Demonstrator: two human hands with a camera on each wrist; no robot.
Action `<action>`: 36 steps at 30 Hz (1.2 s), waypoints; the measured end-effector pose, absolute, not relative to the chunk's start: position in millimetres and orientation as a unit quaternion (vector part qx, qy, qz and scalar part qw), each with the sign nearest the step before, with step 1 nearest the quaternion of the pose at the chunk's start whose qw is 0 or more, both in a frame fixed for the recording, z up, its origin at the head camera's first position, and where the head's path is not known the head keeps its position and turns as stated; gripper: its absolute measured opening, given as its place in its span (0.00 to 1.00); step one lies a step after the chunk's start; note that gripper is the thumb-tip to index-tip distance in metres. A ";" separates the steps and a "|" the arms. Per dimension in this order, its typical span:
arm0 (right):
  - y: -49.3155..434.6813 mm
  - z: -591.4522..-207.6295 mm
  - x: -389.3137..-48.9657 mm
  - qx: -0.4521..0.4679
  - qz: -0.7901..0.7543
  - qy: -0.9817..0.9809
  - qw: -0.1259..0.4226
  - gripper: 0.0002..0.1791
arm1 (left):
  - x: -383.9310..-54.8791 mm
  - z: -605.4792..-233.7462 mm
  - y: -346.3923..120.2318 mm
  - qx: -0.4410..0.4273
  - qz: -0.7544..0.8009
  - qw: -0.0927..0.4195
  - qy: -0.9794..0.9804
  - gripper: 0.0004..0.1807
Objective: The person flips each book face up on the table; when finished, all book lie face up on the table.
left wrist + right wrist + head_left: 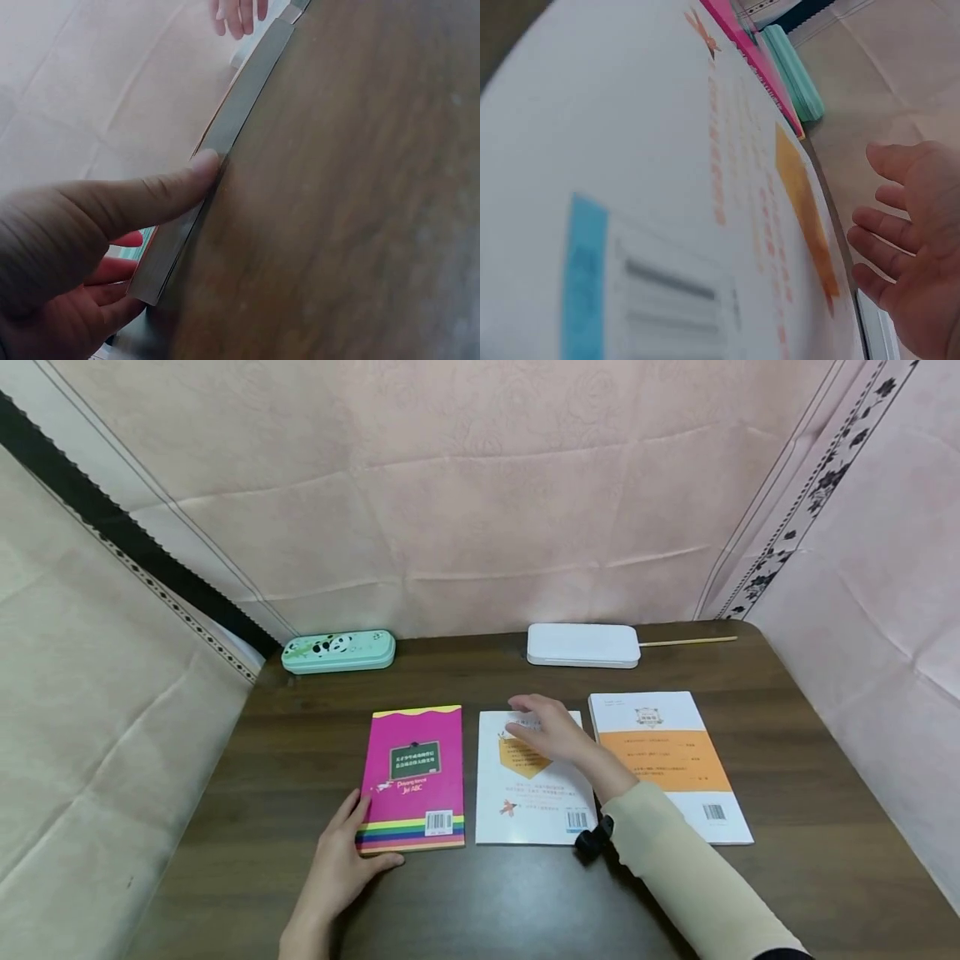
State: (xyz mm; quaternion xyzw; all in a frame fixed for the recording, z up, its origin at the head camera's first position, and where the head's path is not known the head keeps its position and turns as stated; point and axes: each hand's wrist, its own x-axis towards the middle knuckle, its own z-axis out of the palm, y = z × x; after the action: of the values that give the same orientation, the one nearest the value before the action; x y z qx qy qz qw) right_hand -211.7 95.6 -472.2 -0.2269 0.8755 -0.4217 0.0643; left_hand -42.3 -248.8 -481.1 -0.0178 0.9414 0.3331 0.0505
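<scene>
A pink book [414,777] with a rainbow stripe lies on the table, left of two white books. At its lower left corner my left hand [341,860] holds it, the thumb [180,184] against the bottom edge and the fingers along the left side. Over the top of the middle white book [525,814], which has a yellow-orange patch, hovers my right hand [555,733] with its fingers [885,221] spread and nothing in them. To the right lies another white book [660,714] with a broad orange band.
At the back of the brown table [525,910] lie a mint-green panda case [339,652] and a white case [583,645]. A thin stick [688,641] extends right from the white case. Pale cloth [465,510] hangs behind the table and at both sides.
</scene>
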 end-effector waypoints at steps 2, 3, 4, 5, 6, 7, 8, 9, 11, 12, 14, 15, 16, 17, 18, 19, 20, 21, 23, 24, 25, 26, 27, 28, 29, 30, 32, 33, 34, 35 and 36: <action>89.9 -473.3 -214.7 -0.237 -0.417 0.875 0.065 0.28 | -42.3 -481.1 -250.5 -0.011 0.330 0.044 0.943 0.60; 87.2 -474.1 -216.1 -0.238 -0.413 0.876 0.066 0.28 | -42.4 -481.2 -251.1 -0.008 0.328 0.040 0.944 0.59; 84.5 -475.1 -217.6 -0.240 -0.410 0.877 0.066 0.27 | -42.5 -481.5 -251.6 -0.005 0.327 0.036 0.944 0.58; 81.9 -475.7 -219.0 -0.242 -0.409 0.877 0.067 0.27 | -42.4 -481.9 -251.9 -0.002 0.326 0.030 0.945 0.58; 79.7 -476.9 -220.4 -0.245 -0.406 0.878 0.066 0.27 | -42.3 -482.5 -252.2 0.001 0.325 0.026 0.945 0.57; 77.6 -478.3 -221.7 -0.248 -0.404 0.878 0.066 0.27 | -42.1 -483.0 -252.2 0.002 0.325 0.022 0.945 0.56; 75.8 -479.3 -223.0 -0.251 -0.402 0.878 0.065 0.27 | -41.9 -483.5 -252.2 0.002 0.325 0.020 0.945 0.56; 74.0 -480.0 -223.9 -0.256 -0.402 0.877 0.065 0.27 | -41.5 -484.0 -252.2 0.002 0.327 0.019 0.945 0.56; 71.0 -481.5 -225.5 -0.264 -0.400 0.875 0.063 0.27 | -40.7 -484.8 -252.0 0.003 0.328 0.017 0.945 0.56; 69.6 -482.6 -226.3 -0.268 -0.396 0.876 0.063 0.27 | -40.4 -485.0 -251.8 0.002 0.329 0.018 0.944 0.56; 66.4 -483.6 -227.4 -0.274 -0.390 0.877 0.062 0.27 | -40.1 -485.1 -251.4 0.002 0.330 0.019 0.944 0.56; 64.7 -484.4 -227.9 -0.276 -0.387 0.878 0.063 0.27 | -40.1 -485.1 -251.2 0.002 0.330 0.020 0.944 0.56; 63.0 -485.2 -228.4 -0.278 -0.384 0.878 0.062 0.27 | -40.1 -485.1 -251.0 0.000 0.330 0.021 0.944 0.56; 61.1 -485.9 -229.0 -0.280 -0.381 0.879 0.062 0.27 | -40.2 -485.1 -250.9 -0.002 0.330 0.023 0.944 0.56; 59.0 -486.3 -229.5 -0.281 -0.379 0.879 0.061 0.27 | -40.3 -484.9 -250.8 -0.004 0.331 0.025 0.943 0.56; 56.9 -486.7 -230.1 -0.282 -0.378 0.880 0.061 0.27 | -40.5 -484.7 -250.9 -0.007 0.331 0.027 0.943 0.56; 54.8 -487.3 -230.8 -0.283 -0.377 0.880 0.060 0.27 | -40.7 -484.5 -250.9 -0.009 0.332 0.028 0.943 0.55; 52.7 -487.8 -231.6 -0.285 -0.376 0.880 0.060 0.27 | -40.9 -484.3 -251.2 -0.010 0.331 0.028 0.943 0.55; 47.9 -488.5 -233.0 -0.285 -0.369 0.883 0.063 0.27 | -41.1 -484.0 -252.2 -0.010 0.331 0.027 0.943 0.55; 45.5 -488.7 -233.8 -0.284 -0.364 0.884 0.065 0.27 | -41.2 -483.9 -252.6 -0.009 0.331 0.025 0.943 0.54; 43.3 -488.9 -234.4 -0.284 -0.359 0.886 0.067 0.27 | -41.3 -483.9 -253.2 -0.006 0.332 0.023 0.943 0.54; 41.1 -488.8 -235.1 -0.285 -0.354 0.888 0.070 0.27 | -41.4 -484.1 -253.9 -0.002 0.334 0.021 0.942 0.53; 39.1 -488.5 -235.6 -0.283 -0.350 0.890 0.074 0.28 | -41.6 -484.2 -254.4 0.001 0.335 0.020 0.942 0.52; 37.3 -488.2 -236.0 -0.281 -0.343 0.893 0.077 0.28 | -41.7 -484.3 -254.8 0.005 0.338 0.019 0.941 0.51; 35.6 -487.6 -236.5 -0.281 -0.339 0.894 0.081 0.29 | -41.9 -484.4 -255.2 0.008 0.339 0.019 0.940 0.50; 34.0 -487.1 -236.9 -0.281 -0.333 0.896 0.083 0.29 | -41.9 -484.3 -255.4 0.011 0.340 0.021 0.940 0.49; 31.2 -485.1 -237.9 -0.285 -0.322 0.898 0.089 0.31 | -42.0 -484.0 -255.3 0.012 0.340 0.026 0.940 0.47; 29.8 -484.4 -238.6 -0.289 -0.312 0.900 0.091 0.31 | -41.9 -483.8 -255.0 0.011 0.339 0.029 0.940 0.47; 28.3 -483.4 -239.4 -0.294 -0.304 0.901 0.093 0.32 | -41.7 -483.6 -254.5 0.009 0.339 0.032 0.940 0.46; 26.9 -482.0 -239.9 -0.299 -0.298 0.902 0.095 0.32 | -41.3 -483.1 -253.9 0.006 0.338 0.034 0.941 0.46; 25.5 -480.8 -240.5 -0.303 -0.290 0.902 0.098 0.32 | -40.7 -482.6 -253.2 0.001 0.335 0.036 0.942 0.46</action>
State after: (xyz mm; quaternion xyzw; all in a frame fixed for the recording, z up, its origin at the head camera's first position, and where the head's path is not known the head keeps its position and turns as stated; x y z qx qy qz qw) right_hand -240.5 25.5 -480.8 -0.3033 0.9023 -0.2904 0.0979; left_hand -40.7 -253.2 -482.6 0.0011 0.9417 0.3346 0.0361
